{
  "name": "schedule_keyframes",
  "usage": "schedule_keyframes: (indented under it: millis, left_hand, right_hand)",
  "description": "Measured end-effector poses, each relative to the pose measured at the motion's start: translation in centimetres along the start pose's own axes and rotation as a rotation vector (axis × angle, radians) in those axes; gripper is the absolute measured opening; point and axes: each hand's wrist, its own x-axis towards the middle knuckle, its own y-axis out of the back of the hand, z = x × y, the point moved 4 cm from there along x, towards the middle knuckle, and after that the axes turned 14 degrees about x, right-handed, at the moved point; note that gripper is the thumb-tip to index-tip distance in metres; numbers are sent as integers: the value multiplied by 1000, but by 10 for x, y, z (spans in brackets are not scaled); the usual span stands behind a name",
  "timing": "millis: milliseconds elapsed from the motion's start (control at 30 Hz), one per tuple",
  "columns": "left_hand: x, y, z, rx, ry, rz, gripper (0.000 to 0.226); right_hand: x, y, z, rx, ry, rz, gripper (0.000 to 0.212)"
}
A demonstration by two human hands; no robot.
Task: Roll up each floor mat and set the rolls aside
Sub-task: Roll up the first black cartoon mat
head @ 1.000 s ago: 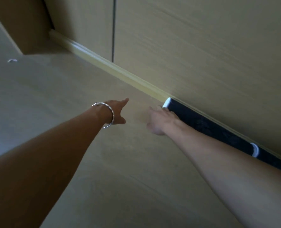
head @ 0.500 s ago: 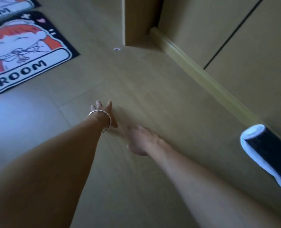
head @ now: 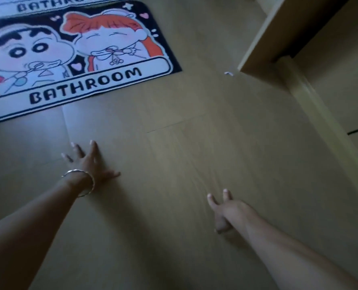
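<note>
Wood floor (head: 194,143). BATHROOM mat (head: 75,59) lies flat at far left, its left edge cut off. Second mat (head: 48,5) beyond it, mostly out of frame. Left grip (head: 90,162) has fingers spread on the floor, near the mat but apart from it. Right grip (head: 226,208) has fingers extended, holds nothing, blurred, lower fingers hidden.

Both bare arms reached forward from the near edge. The left hand (head: 90,164) was farther out, palm down, fingers straight and spread, with a bangle (head: 79,182) round its wrist. The right hand (head: 226,210) was nearer and to the right, fingers loosely extended, holding nothing.
</note>
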Motion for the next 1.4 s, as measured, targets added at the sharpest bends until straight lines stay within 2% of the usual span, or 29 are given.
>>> schedule_keyframes:
  millis: [67, 100, 167, 267, 367, 433, 567, 733, 867, 1033, 1133, 1267, 1400]
  left_hand:
    - [1, -2, 0, 11, -25, -1, 124]
    - [0, -2, -1, -8, -22, -7, 125]
    - [0, -5, -2, -71, -7, -5, 125]
    - [0, -5, -3, -82, 12, -12, 127]
    - [-1, -4, -4, -93, 4, -34, 127]
    - [-1, -3, -3, -103, -1, -65, 126]
    - [0, 1, -2, -141, 15, -96, 117]
    - [-4, 0, -3, -94, 8, -89, 124]
    - [1, 0, -6, -56, 3, -91, 119]
    - [13, 5, -7, 144, 10, -114, 84]
    - [19, 18, -9, 177, -13, -211, 63]
    - [24, 40, -14, 167, -68, -325, 69]
    - [20, 42, -13, 110, -64, -365, 82]
  right_hand:
    - [-10, 9, -7, -68, -75, -34, 90]
    - [-17, 15, -16, -71, -77, -33, 77]
    - [-27, 32, -45, -168, 8, 11, 48]
    - [-44, 62, -113, -232, 191, 118, 35]
    - [-60, 85, -181, -201, 381, 219, 36]
    - [-74, 92, -214, -267, 450, 240, 40]
    - [-101, 116, -246, -231, 597, 314, 42]
    - [-128, 154, -202, -194, 641, 355, 35]
    - [-136, 204, -175, -211, 583, 458, 37]
    - [-136, 228, -178, -305, 567, 505, 42]
    - [-134, 230, -191, -342, 634, 494, 41]
    - [-109, 237, -228, -310, 693, 477, 40]
    - [-76, 249, -282, -372, 726, 486, 39]
